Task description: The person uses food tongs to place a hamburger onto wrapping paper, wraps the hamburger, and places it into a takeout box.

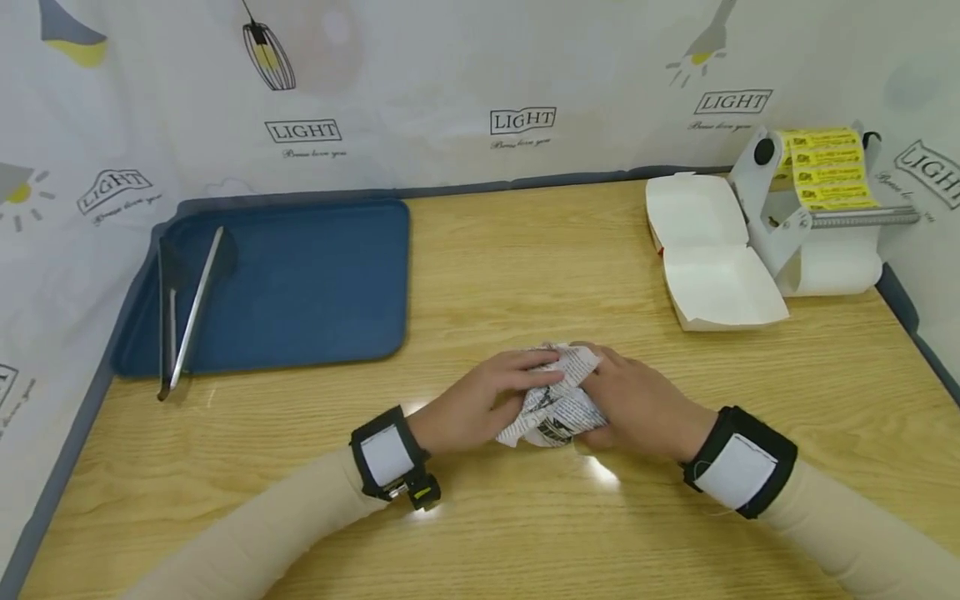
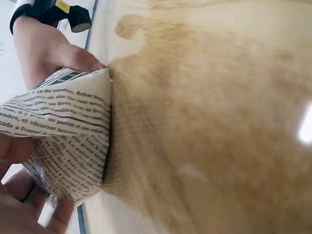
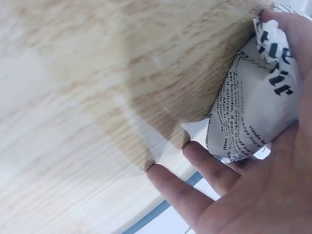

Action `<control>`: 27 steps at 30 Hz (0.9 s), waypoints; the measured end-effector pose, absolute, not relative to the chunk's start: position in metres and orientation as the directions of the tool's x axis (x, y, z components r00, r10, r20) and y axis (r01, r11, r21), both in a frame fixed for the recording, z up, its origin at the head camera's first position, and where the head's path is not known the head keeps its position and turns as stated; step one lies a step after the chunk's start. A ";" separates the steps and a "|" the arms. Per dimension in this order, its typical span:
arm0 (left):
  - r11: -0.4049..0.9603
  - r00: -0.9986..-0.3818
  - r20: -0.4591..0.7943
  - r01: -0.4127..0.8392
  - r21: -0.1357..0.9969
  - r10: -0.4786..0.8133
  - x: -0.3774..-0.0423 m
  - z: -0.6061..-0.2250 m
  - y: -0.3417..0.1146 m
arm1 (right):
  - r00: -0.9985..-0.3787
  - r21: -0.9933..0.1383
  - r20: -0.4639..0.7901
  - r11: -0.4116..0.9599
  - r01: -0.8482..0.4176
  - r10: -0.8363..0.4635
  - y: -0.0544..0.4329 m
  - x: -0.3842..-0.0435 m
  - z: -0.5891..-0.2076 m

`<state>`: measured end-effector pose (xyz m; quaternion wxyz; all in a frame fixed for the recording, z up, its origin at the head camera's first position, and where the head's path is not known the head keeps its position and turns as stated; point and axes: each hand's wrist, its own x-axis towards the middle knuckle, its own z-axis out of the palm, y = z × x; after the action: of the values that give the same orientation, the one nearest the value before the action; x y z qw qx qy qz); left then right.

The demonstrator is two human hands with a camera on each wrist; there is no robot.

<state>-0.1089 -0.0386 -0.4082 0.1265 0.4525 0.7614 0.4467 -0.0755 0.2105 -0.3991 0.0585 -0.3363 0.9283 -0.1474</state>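
From the head view, my left hand [image 1: 480,396] and right hand [image 1: 641,400] meet on a parcel [image 1: 561,410] of printed paper, low over the worktop [image 1: 495,525]. My left fingers lie bent across its top and side; my right hand cups the opposite side, fingers far, thumb near. Well beyond my left fingers lies the tray [image 1: 322,292], with tongs [image 1: 197,308] along its left end. Beyond my right fingers sits an open box [image 1: 720,279], and just past that a label holder [image 1: 772,192].

In the left wrist view, the parcel is between both sets of fingers. Mine on the left are clamped on the flap and end nearest them; the right thumb presses the opposite end.

In the right wrist view, the parcel sits against my palm, under my thumb. Two of my right fingers [image 3: 183,192] reach past it, spread slightly apart; the rest are partly hidden.

I judge it light, the paper thin, crisp and easily torn, perhaps a little slippery where smooth. What is inside I cannot tell, so I would cup both ends broadly, thumbs flat on the folds, rather than pinch a loose corner.
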 end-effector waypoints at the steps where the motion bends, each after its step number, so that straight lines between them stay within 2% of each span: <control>1: 0.209 -0.567 0.203 0.577 0.790 0.798 -0.107 -0.409 -0.037 | -0.760 -0.317 0.005 0.720 -0.617 -0.649 0.211 -0.075 -0.399; 6: 0.353 -0.636 0.102 0.547 0.759 0.765 -0.098 -0.410 -0.030 | -0.720 -0.337 0.078 0.661 -0.670 -0.690 0.215 -0.071 -0.400; 11: 0.375 -0.659 0.094 0.533 0.758 0.746 -0.094 -0.410 -0.027 | -0.700 -0.364 0.115 0.626 -0.690 -0.705 0.216 -0.070 -0.402; 19: 0.451 -0.647 0.058 0.591 0.669 0.760 -0.088 -0.409 -0.024 | -0.751 -0.458 0.106 0.639 -0.618 -0.651 0.215 -0.071 -0.407; 23: 0.497 -0.653 0.023 0.599 0.628 0.757 -0.088 -0.405 -0.024 | -0.772 -0.557 0.027 0.632 -0.539 -0.635 0.219 -0.073 -0.407; 27: 0.543 -0.665 -0.018 0.594 0.593 0.747 -0.089 -0.402 -0.023 | -0.777 -0.706 -0.111 0.599 -0.377 -0.620 0.231 -0.076 -0.400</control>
<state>-0.0891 -0.0227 -0.4017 0.1358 0.3863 0.8679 0.2812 -0.0760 0.2306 -0.3998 0.1755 -0.2843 0.8769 -0.3457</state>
